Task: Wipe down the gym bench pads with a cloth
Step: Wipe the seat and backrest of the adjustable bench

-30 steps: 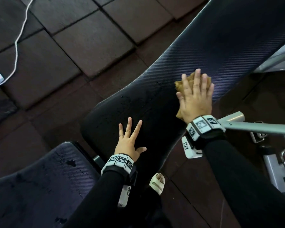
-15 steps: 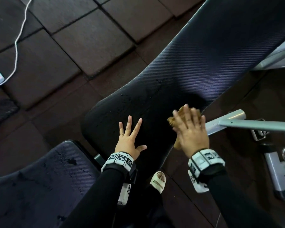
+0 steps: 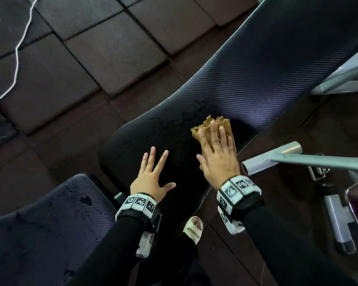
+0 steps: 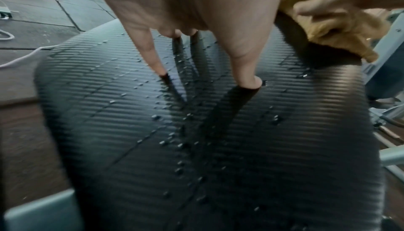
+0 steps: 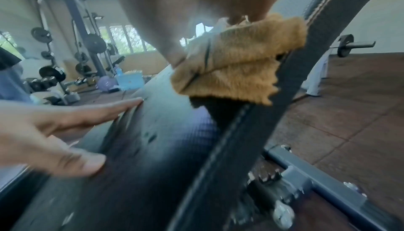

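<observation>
1. Pressing flat: right hand (image 3: 219,159) lies palm-down on the crumpled mustard-yellow cloth (image 3: 212,125), fingers (image 3: 222,135) straight and close together, not curled round it. Cloth sits on the long black ribbed vinyl back pad (image 3: 256,69), near the pad's right edge; in the right wrist view the cloth (image 5: 238,72) overhangs that edge seam.
2. Left hand (image 3: 151,178) rests flat on the same pad's lower end, fingers (image 3: 152,157) spread apart, holding nothing. Left wrist view: fingertips (image 4: 247,77) touch the wet surface.
3. Water droplets (image 4: 179,145) are scattered over the pad around the left hand.
4. Surroundings: second black ribbed seat pad (image 3: 50,223) at lower left, also spotted with wet; grey metal frame tube (image 3: 277,157) just right of the right hand; white cable (image 3: 17,56) on the dark rubber floor tiles (image 3: 116,50); a pale sandal (image 3: 192,230) below the pad. Weight racks (image 5: 87,44) in the background.
5. Versus 0.5 s ago: right hand and cloth have moved up the pad, away from its lower right edge; 1.0 s ago they were higher still. Left hand unchanged.
</observation>
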{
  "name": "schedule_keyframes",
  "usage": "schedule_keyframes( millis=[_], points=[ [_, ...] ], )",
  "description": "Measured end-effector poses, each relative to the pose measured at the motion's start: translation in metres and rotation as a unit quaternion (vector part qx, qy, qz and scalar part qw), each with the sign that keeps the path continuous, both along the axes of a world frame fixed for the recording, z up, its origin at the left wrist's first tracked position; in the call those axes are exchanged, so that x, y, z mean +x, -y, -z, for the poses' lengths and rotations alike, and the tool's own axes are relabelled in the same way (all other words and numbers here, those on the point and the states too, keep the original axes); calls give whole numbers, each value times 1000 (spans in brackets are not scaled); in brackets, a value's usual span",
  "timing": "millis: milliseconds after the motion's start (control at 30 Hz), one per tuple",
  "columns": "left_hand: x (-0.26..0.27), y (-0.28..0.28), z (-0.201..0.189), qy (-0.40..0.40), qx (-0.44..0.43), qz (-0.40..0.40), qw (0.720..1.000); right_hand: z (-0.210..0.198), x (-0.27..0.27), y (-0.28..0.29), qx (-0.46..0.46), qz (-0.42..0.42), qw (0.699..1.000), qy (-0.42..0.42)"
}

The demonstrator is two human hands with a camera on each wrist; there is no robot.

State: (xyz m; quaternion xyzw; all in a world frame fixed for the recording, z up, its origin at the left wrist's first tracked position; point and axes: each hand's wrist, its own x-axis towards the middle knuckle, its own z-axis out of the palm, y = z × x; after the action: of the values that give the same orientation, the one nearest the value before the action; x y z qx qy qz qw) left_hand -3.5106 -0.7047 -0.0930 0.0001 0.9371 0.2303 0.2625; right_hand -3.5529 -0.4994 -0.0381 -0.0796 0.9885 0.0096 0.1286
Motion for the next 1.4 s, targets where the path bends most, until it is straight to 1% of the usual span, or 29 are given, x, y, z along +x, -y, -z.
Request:
schedule_keyframes(
  millis=[100,167,267,333,400,500,567,667,767,867,933,1033,1167,1300,1400],
  points=[
    [7,26,10,36,-2,-48,998,3,21,-11,37,-3,999,38],
    [9,39,16,61,19,-71,995,0,13,-16,23,14,999,45],
    [11,41,20,63,38,-73,995,-15,-18,-12,11,67,998,8],
    [10,35,20,65,40,-84,994,-28,-49,-6,5,111,993,-33],
    [9,31,20,74,43,-94,992,-39,-84,1,-14,136,989,-60],
    [9,28,21,76,61,-106,990,-45,-128,20,-25,132,989,-67],
    [9,29,22,74,75,-109,988,-38,-141,38,-1,96,994,-56],
    [10,29,25,73,88,-112,987,-15,-123,69,35,-10,999,-14],
    [10,29,27,73,88,-110,987,11,-72,85,7,-81,997,19],
    [10,30,28,76,86,-108,987,23,-26,70,12,-121,992,45],
    [10,30,28,77,83,-105,988,20,-14,48,19,-124,991,51],
    [10,29,28,76,71,-104,989,1,-23,15,27,-85,996,29],
    [10,27,27,75,66,-103,990,-28,-72,-7,32,10,999,-4],
    [11,28,29,70,73,-108,989,-36,-123,17,20,65,997,-29],
    [12,28,31,64,81,-110,988,-26,-131,53,21,47,998,-32]
  ],
)
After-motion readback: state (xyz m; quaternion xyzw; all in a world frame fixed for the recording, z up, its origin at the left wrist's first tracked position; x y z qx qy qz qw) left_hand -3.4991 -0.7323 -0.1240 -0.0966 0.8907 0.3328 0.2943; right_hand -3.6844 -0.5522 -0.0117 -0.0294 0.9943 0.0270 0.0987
